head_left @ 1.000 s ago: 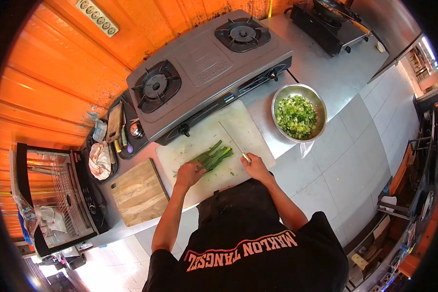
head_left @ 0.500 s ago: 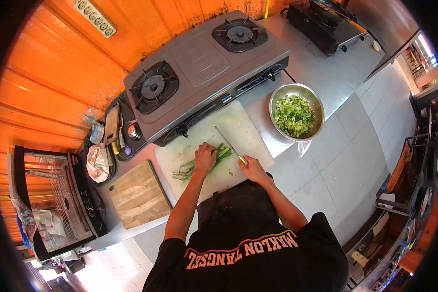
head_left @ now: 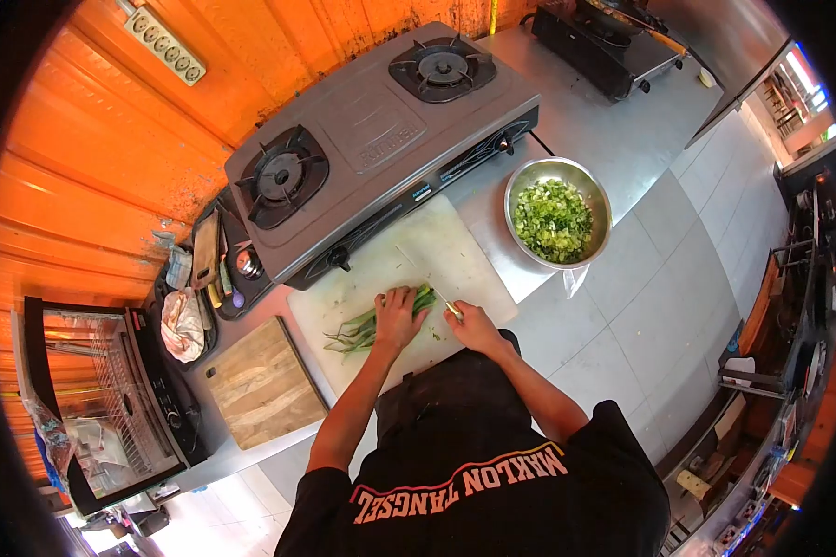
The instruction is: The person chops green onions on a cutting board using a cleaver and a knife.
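Observation:
A bunch of green onions (head_left: 351,332) lies across a white cutting board (head_left: 437,232), roots or cut ends toward the right. My left hand (head_left: 398,318) presses down on the bunch with curled fingers, near its right end. In my right hand (head_left: 475,329) is a kitchen knife (head_left: 453,311), gripped by its light handle. Its thin blade points up and left, faint from motion, right beside the onions' end. Small green bits are scattered on the board. Chopped green onions (head_left: 554,220) fill much of a metal bowl (head_left: 607,223) to the right.
Behind the board stands a two-burner gas stove (head_left: 372,130). A wooden board (head_left: 265,382) lies at left, near a toaster oven (head_left: 111,390) and a tray with a cloth (head_left: 184,325) and utensils. A portable stove (head_left: 604,51) sits at the far right back.
The knife has come slightly left, closer to the onions' end, and its blade is now blurred. My left hand has its fingers more spread over the bunch. The whole view has shifted a little.

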### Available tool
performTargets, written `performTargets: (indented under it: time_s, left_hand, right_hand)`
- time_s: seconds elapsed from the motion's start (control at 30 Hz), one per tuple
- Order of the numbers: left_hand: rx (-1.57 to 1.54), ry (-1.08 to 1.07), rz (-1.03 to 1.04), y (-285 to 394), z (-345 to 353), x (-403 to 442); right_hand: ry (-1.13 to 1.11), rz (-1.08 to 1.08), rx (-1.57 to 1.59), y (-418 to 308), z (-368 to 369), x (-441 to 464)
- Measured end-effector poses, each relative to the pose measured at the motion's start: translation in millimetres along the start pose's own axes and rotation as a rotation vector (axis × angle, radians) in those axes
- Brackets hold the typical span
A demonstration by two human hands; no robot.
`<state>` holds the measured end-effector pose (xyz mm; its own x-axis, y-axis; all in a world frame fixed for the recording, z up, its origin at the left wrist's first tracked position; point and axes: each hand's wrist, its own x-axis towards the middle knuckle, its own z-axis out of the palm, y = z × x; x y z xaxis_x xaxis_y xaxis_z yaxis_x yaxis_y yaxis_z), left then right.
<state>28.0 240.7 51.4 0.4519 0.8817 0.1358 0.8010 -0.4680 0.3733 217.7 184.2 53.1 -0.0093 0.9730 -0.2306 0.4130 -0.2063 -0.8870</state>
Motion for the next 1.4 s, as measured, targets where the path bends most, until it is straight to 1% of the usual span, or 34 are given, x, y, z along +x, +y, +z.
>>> performTargets:
  time_s: [0.03,0.1,0.2,0.27,0.33,0.37,0.43,0.47,0.53,0.57,0.63,0.67,0.7,0.73,0.77,0.8,0.83,0.87,0.97,1.03,1.07,1.13,1.27,1.33,1.4]
  left_hand:
    - [0.133,0.02,0.066,3,2,-3]
    - [0.131,0.033,0.064,-3,24,-9]
    - [0.12,0.042,0.056,-1,38,-7]
    - [0.112,0.041,0.048,5,44,-3]
    - [0.079,0.1,-0.005,18,45,6]
    - [0.073,0.101,-0.01,22,44,8]
    - [0.018,0.052,-0.087,38,22,10]
    - [0.014,0.052,-0.088,37,21,10]
    - [-0.018,0.077,-0.024,31,18,8]
    - [-0.017,0.08,-0.024,24,19,9]
    - [-0.092,0.105,0.099,5,30,8]
    - [-0.093,0.104,0.099,-2,35,7]
    - [-0.114,0.13,0.169,-7,36,10]
    - [-0.136,0.155,0.239,-11,37,11]
    - [-0.141,0.155,0.239,-15,38,11]
    - [-0.136,0.115,0.276,-17,35,13]
    - [-0.129,0.075,0.313,-18,32,15]
    - [-0.132,0.077,0.315,-18,29,17]
    - [-0.184,0.076,0.333,-21,25,22]
    - [-0.099,0.109,0.567,-25,16,29]
    - [-0.104,0.109,0.567,-25,19,29]
    - [-0.232,0.079,0.53,-22,24,28]
    - [-0.24,0.045,0.529,-23,24,32]
    - [-0.186,-0.046,0.526,-29,28,35]
    - [-0.219,-0.011,0.501,-29,28,36]
  right_hand:
    - [0.015,0.014,-0.004,0,1,0]
    - [0.035,0.028,-0.006,-2,4,1]
    - [0.012,0.04,-0.006,-9,0,-3]
    - [0.069,0.026,-0.075,-10,-1,-4]
    - [0.073,0.057,-0.077,-8,-2,-1]
    - [0.08,0.088,-0.069,-7,-2,-1]
    - [0.058,0.086,-0.097,-10,-3,-2]
    - [0.041,0.078,-0.118,-12,-5,-2]
    - [0.051,0.069,-0.094,-9,-4,-2]
    - [0.063,0.06,-0.064,-7,-3,-1]
    - [0.101,0.057,-0.038,-10,0,-2]
    - [0.139,0.057,-0.01,-11,2,-3]
    - [0.141,0.058,-0.012,-15,-1,-3]
    - [0.104,0.071,-0.041,-20,-6,-3]
    - [0.068,0.083,-0.069,-23,-9,-2]
    - [0.069,0.086,-0.073,-21,-11,0]
    - [0.064,0.033,-0.137,-19,-12,4]
    - [0.06,-0.022,-0.202,-17,-13,8]
    - [0.02,0.017,-0.268,-14,-13,19]
    - [0.039,-0.003,-0.267,-16,-9,19]
    - [0.056,-0.028,-0.264,-17,-7,19]
    - [0.065,-0.026,-0.247,-16,-6,19]
    - [0.063,0.006,-0.2,-18,-7,18]
    - [0.066,0.01,-0.199,-25,-10,17]
    - [0.07,0.012,-0.197,-27,-11,17]
